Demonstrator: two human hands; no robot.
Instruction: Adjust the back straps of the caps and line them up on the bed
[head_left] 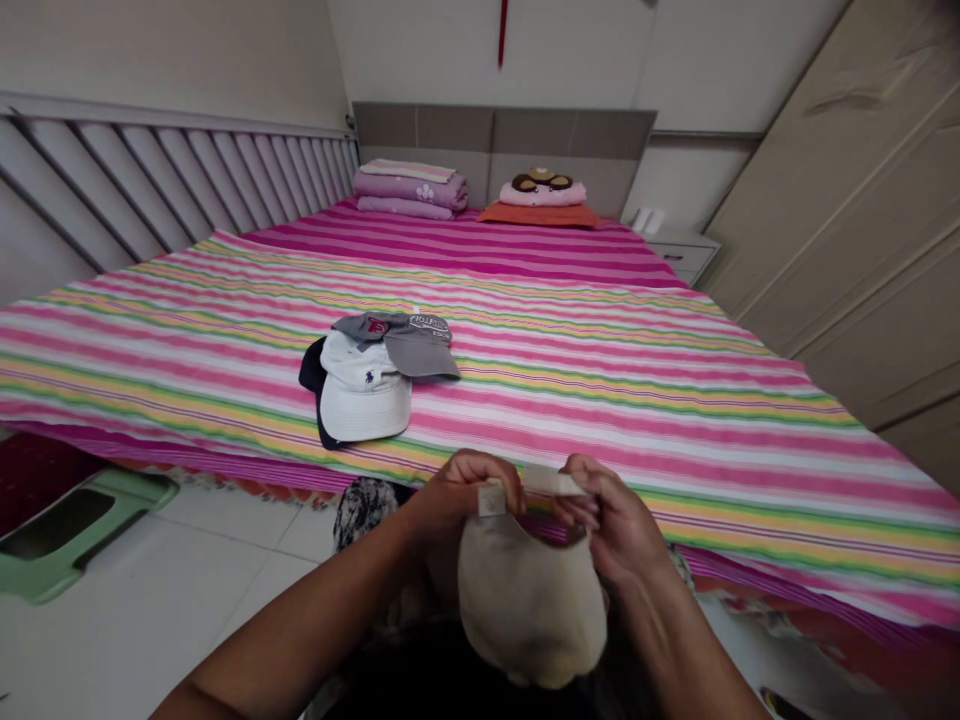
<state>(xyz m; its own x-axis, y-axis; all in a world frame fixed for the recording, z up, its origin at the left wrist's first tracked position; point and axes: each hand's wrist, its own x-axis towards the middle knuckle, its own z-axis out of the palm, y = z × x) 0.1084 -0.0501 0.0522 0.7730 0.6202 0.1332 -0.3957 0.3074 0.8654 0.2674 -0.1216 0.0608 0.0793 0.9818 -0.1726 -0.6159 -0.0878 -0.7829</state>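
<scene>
Beige cap [532, 610] held up in front of the person's body, at the near edge of the bed [600, 420], crown hanging down, back opening upward. Left hand [472, 480]: fingers closed on the cap's edge, beside a pale tab [492, 499]. Right hand [615, 505]: pinching the other side, at a light strap [553, 482]. Fingertips blurred; whether strap and tab are joined cannot be told. Brim out of sight.

On the striped cover, a small heap of caps, well apart from the bedding at the headboard. White cap [364, 395] in front, small dark emblem; beneath it a dark cap [310, 367], mostly covered. Behind, grey headwear [424, 355] with a red mark and pale lettering, too small to read; one cap or two, unclear.

Green stool [56, 560] cut off at left. Dark patterned cloth [365, 510] below the left wrist, largely hidden by the forearm.
</scene>
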